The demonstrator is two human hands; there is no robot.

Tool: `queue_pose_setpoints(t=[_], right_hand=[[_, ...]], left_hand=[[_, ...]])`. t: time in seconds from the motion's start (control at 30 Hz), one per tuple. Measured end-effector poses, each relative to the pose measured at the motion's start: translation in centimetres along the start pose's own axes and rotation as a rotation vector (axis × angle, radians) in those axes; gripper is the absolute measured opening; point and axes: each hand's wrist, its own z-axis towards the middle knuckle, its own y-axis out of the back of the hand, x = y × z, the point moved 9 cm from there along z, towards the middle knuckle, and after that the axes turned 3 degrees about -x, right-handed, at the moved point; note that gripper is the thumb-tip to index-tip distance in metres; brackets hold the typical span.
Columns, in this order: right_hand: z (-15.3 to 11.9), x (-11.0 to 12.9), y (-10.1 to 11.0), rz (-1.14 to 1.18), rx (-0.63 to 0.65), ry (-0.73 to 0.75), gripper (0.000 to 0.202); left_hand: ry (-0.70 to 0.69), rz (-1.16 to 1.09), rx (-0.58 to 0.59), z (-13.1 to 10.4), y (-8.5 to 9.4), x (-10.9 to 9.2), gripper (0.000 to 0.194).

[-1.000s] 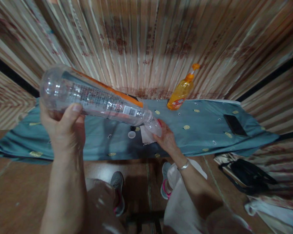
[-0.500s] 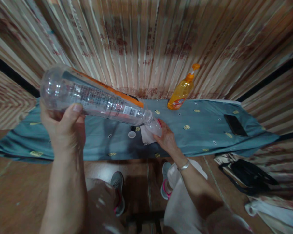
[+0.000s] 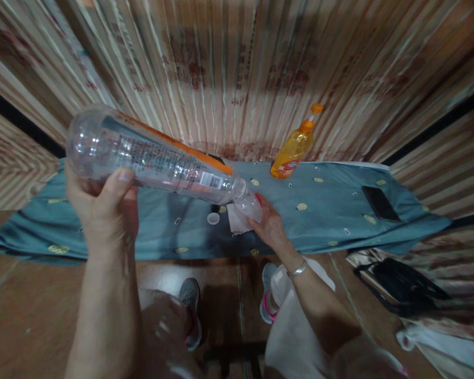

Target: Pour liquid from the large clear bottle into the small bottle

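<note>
My left hand (image 3: 102, 205) is closed around the base of a large clear plastic bottle (image 3: 154, 158) with an orange-edged label. The bottle is tilted, its neck pointing down to the right. At its mouth is a small clear container (image 3: 249, 205), held by my closed right hand (image 3: 268, 221); where the mouth and the container meet is hard to make out. Below them a white paper or tissue (image 3: 237, 220) lies on the patterned teal cloth (image 3: 327, 210). Beside it are a round translucent cap (image 3: 213, 218) and a small dark cap (image 3: 215, 208).
An orange pump bottle (image 3: 293, 150) stands at the back of the cloth-covered table. A black phone (image 3: 380, 203) lies at the right. Behind hangs a pleated curtain (image 3: 221, 79). On the floor at the right sits a black bag (image 3: 403, 284).
</note>
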Motion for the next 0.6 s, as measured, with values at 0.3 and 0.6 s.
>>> queue_pose_setpoints(t=[0.3, 0.6], right_hand=[[-0.06, -0.08, -0.05, -0.004, 0.005, 0.002, 0.072], [0.02, -0.01, 0.03, -0.013, 0.005, -0.003, 0.072]], left_hand=[[0.003, 0.001, 0.003, -0.25, -0.11, -0.30, 0.092], [0.010, -0.012, -0.004, -0.14, -0.06, -0.37, 0.077]])
